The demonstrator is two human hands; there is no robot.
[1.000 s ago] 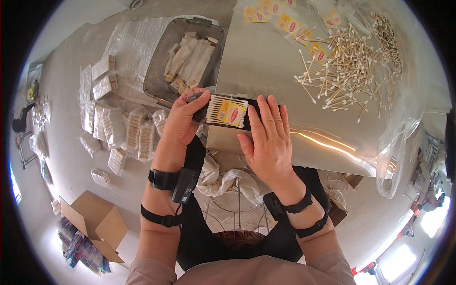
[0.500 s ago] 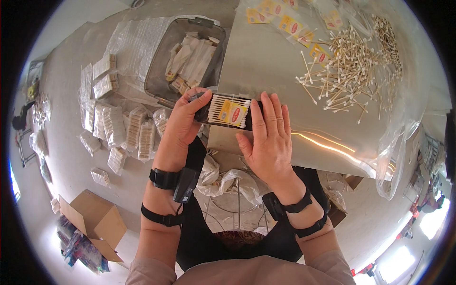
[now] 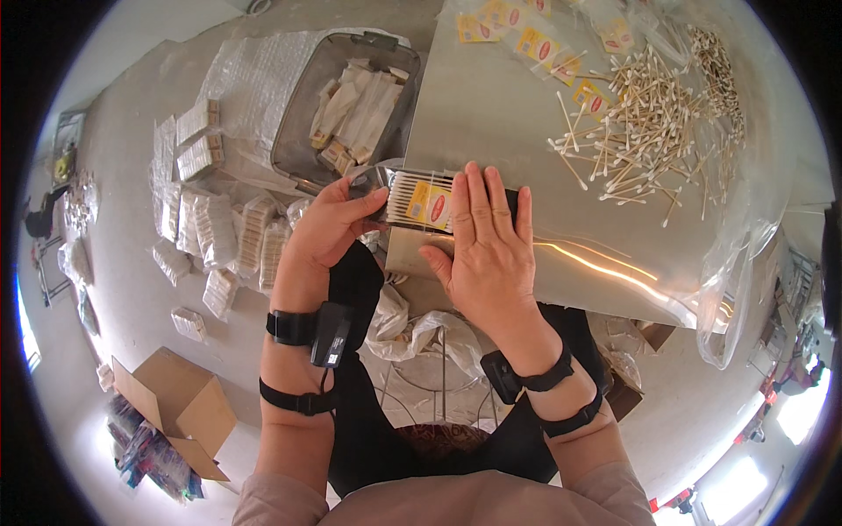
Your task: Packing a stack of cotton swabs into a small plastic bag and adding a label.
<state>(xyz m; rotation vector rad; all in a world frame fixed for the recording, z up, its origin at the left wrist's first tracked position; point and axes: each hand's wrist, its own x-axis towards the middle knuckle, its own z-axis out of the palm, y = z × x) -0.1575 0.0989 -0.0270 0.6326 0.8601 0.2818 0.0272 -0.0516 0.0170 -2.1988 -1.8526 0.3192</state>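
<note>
A row of white cotton swabs with a yellow and red label card, the swab pack (image 3: 407, 198), lies in a black tray at the left edge of the metal tabletop (image 3: 491, 114). My left hand (image 3: 326, 219) pinches a clear plastic bag (image 3: 375, 181) at the pack's left end, thumb on top; its other fingers are partly hidden. Flat across the pack's right end lies my right hand (image 3: 491, 237), fingers stretched and close together, thumb apart. It covers part of the swabs and the tray.
Loose cotton swabs (image 3: 645, 131) are heaped at the right of the tabletop, with label cards in clear bags (image 3: 537, 44) behind. A grey plastic bin (image 3: 289, 131) holds packs. Several bagged swab bundles (image 3: 210, 232) and an open cardboard box (image 3: 206, 412) stand on the floor left.
My left hand has shifted a little left and down, drawing on the bag's end. My right hand has slid slightly left over the pack and covers more of it.
</note>
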